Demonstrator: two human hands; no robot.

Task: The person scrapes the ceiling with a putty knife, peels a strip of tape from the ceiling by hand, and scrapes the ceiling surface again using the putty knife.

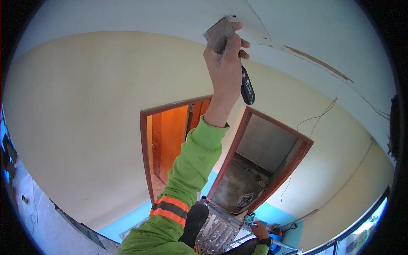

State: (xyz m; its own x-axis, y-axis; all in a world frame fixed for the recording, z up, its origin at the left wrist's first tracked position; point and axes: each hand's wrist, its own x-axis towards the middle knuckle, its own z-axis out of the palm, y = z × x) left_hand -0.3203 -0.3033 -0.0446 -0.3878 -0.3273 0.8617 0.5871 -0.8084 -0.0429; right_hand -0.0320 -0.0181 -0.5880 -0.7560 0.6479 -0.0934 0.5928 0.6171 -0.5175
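Raised at the top centre, my left hand (pixel 225 59) is closed round a putty knife. Its wide grey blade (pixel 219 35) is up against the pale ceiling (pixel 178 19), beside a small dark hole and a seam. The black handle (pixel 247 87) sticks out below my fingers. Low on the right is my right hand (pixel 259 230), with a dark watch at the wrist. Its fingers are curled near a small teal item (pixel 250 218); whether they hold anything is too small to tell.
Below are my dark-clad knees and a perforated metal platform (pixel 216 231). Two brown-framed doorways stand ahead, one with an orange door (pixel 168 140), the other opening on a bare room (pixel 242 182). Loose wires (pixel 316 117) hang at the right. A brown gap (pixel 318 63) runs along the ceiling.
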